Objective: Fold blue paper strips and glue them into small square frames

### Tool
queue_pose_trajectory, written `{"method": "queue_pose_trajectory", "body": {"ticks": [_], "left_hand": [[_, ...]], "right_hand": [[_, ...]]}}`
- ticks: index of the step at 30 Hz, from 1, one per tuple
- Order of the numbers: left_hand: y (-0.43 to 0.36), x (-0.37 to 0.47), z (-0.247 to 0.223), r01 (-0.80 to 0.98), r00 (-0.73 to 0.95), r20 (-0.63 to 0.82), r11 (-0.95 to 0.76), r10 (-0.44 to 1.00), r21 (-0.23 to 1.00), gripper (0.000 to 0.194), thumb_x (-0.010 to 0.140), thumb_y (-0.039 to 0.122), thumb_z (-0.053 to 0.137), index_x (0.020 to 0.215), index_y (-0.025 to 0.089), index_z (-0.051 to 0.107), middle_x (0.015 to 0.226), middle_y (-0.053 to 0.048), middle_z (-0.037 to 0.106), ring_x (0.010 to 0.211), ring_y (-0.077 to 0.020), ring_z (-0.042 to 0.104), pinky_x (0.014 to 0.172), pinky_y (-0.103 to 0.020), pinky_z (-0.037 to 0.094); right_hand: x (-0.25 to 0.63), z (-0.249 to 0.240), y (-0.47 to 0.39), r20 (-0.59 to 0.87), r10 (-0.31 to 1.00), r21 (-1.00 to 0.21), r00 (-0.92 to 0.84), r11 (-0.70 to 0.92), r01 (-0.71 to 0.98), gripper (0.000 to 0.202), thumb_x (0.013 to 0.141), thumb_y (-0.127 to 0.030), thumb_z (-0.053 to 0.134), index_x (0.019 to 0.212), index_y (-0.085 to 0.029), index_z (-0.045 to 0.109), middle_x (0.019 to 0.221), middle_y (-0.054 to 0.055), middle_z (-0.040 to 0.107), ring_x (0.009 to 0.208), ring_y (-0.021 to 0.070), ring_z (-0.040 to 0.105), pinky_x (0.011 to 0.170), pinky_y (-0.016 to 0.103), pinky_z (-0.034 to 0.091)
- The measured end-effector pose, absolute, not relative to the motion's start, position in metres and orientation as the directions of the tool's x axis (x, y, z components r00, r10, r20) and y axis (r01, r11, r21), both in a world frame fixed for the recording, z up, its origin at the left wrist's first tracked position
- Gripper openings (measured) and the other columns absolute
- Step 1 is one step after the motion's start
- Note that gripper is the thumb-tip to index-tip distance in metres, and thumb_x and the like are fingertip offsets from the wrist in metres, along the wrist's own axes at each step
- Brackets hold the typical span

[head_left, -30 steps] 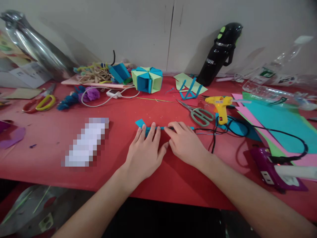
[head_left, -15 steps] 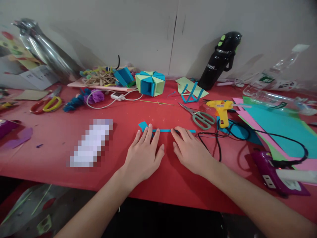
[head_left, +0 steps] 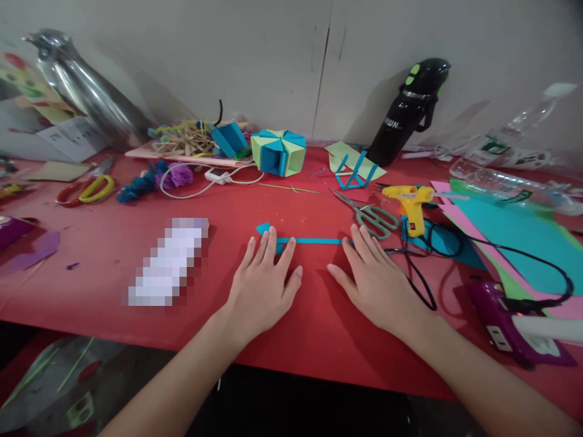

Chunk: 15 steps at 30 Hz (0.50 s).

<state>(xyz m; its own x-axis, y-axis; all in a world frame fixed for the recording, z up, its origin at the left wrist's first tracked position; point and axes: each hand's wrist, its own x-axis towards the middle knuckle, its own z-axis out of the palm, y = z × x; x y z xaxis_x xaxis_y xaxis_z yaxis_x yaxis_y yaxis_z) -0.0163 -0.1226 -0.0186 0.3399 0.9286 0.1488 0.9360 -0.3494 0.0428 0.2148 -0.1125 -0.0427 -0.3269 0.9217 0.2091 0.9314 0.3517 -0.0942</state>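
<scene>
Two hands on the red table (head_left: pixel 310 340), palms down, fingers spread, no grasp in either. Left hand (head_left: pixel 262 288), centre, has its fingertips flat on the left part of the blue strip (head_left: pixel 316 241). Right hand (head_left: pixel 380 285), right of centre, has its fingertips at the strip's right end; can't tell how hard either presses. Strip runs level across mid-frame, both ends partly covered.

In the way: grey scissors (head_left: pixel 361 208) lie just beyond the right fingers, handles nearest; black cord (head_left: pixel 571 284) loops just beside the right hand. Glue gun (head_left: pixel 412 209) sits past that, right of centre. Purple power strip (head_left: pixel 486 300) at lower right, paper sheets (head_left: pixel 519 230) above it.

Left side: pixelated item (head_left: pixel 168 261), well apart from the left hand. Back edge: paper wheel (head_left: pixel 279 152) upper centre, black bottle (head_left: pixel 405 121) upper right, steel jug (head_left: pixel 91 91) upper left.
</scene>
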Motion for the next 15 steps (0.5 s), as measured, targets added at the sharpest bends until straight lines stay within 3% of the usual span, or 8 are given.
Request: {"method": "queue_pose_trajectory", "body": {"ticks": [5,10,15], "left_hand": [[-0.1217,-0.0155,-0.0151,0.941,0.323,0.11,-0.332,0.94,0.074,0.057,0.104,0.043,0.038,0.153,0.015,0.046,0.164,-0.02,0.032,0.15,-0.037,0.034,0.123,-0.055,0.03],[-0.12,-0.018,-0.0146,0.941,0.327,0.057,-0.331,0.943,0.077,0.069,0.104,0.045,0.035,0.157,0.002,0.03,0.163,-0.024,0.03,0.154,-0.0318,0.026,0.126,-0.051,0.025],[-0.1192,-0.0219,-0.0145,0.941,0.327,0.039,-0.33,0.944,0.081,0.065,0.104,0.043,0.032,0.153,0.001,0.038,0.162,-0.023,0.032,0.153,-0.0298,0.029,0.126,-0.052,0.024]], "right_hand": [[0.2163,-0.0397,-0.1141,0.233,0.916,-0.077,-0.328,0.353,0.932,0.069,0.103,-0.056,0.034,0.146,-0.005,0.053,0.163,0.022,0.033,0.154,0.0367,0.024,0.121,0.056,0.033],[0.2181,-0.0358,-0.1125,0.214,0.929,-0.075,-0.302,0.324,0.943,0.068,0.103,-0.053,0.034,0.142,-0.002,0.056,0.162,0.023,0.034,0.154,0.0362,0.025,0.121,0.053,0.035],[0.2222,-0.0344,-0.111,0.213,0.931,-0.062,-0.297,0.316,0.947,0.061,0.104,-0.048,0.036,0.141,-0.006,0.058,0.162,0.021,0.038,0.152,0.0364,0.031,0.118,0.054,0.039]]}}
